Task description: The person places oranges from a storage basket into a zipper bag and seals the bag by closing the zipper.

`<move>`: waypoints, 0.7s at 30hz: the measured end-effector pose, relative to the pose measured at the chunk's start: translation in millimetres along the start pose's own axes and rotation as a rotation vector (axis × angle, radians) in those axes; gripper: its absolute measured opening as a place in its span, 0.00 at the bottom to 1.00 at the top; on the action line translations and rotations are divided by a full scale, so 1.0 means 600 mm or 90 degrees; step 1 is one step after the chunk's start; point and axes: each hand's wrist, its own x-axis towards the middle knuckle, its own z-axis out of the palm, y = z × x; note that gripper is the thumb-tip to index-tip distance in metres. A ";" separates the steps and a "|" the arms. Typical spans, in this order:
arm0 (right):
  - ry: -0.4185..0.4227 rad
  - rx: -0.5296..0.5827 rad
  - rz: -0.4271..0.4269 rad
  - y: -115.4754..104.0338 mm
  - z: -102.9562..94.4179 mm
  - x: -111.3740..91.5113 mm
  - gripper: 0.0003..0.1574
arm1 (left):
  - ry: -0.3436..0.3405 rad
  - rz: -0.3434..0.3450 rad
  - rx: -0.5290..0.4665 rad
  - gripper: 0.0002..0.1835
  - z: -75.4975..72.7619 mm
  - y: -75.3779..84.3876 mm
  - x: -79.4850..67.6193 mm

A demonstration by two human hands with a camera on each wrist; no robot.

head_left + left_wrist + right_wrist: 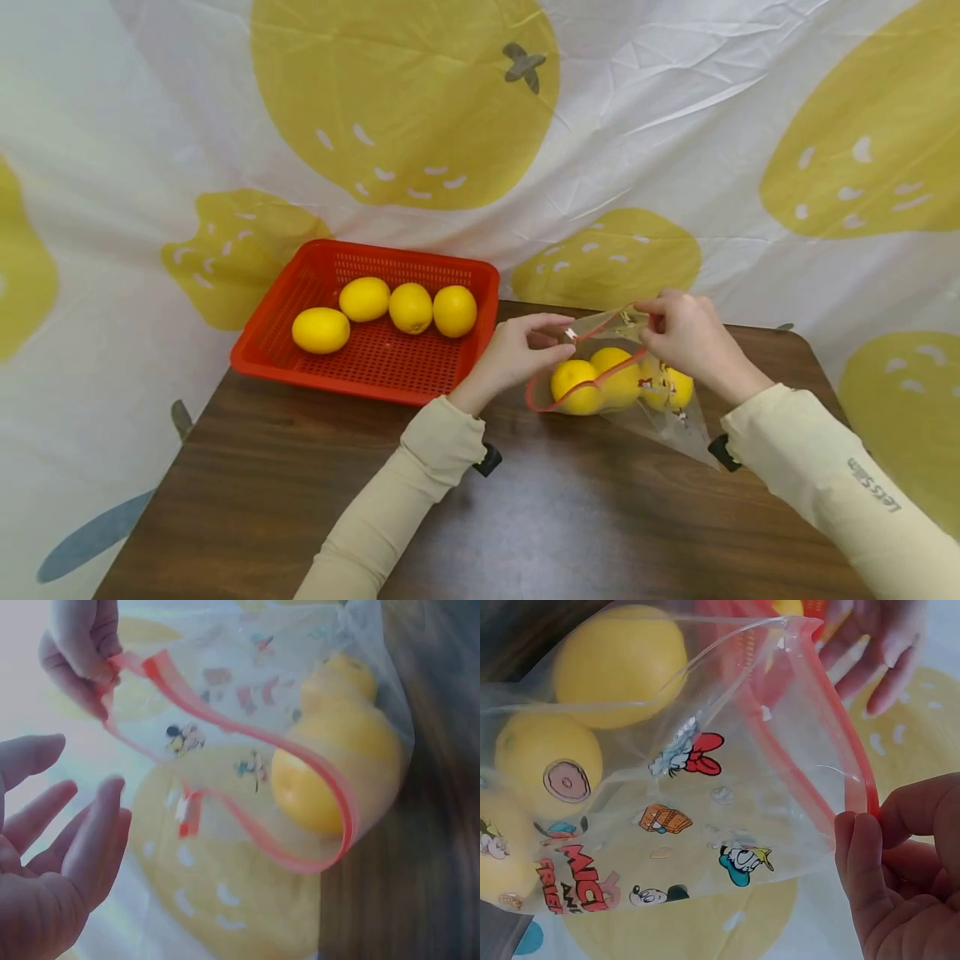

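Note:
A clear zip bag (675, 421) with a red zip edge and cartoon prints lies with its mouth spread apart. Several yellow lemons (576, 387) are inside it, grouped toward its closed end. My right hand (693, 337) pinches one end of the red zip edge (859, 761) between thumb and fingers and lifts it. Beside the bag's mouth, my left hand (521, 346) has its fingers apart, with nothing between them. In the left wrist view, this left hand (56, 855) stands clear of the zip edge, near the white slider (184, 807).
A red plastic basket (360, 387) stands at the back left of the brown wooden table (315, 492), with several lemons (321, 331) in it. Behind the table hangs a white cloth (637, 108) printed with large yellow fruit.

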 end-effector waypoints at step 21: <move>-0.012 0.009 0.008 -0.001 0.003 0.003 0.21 | 0.154 -0.102 0.370 0.32 -0.212 -0.095 -0.051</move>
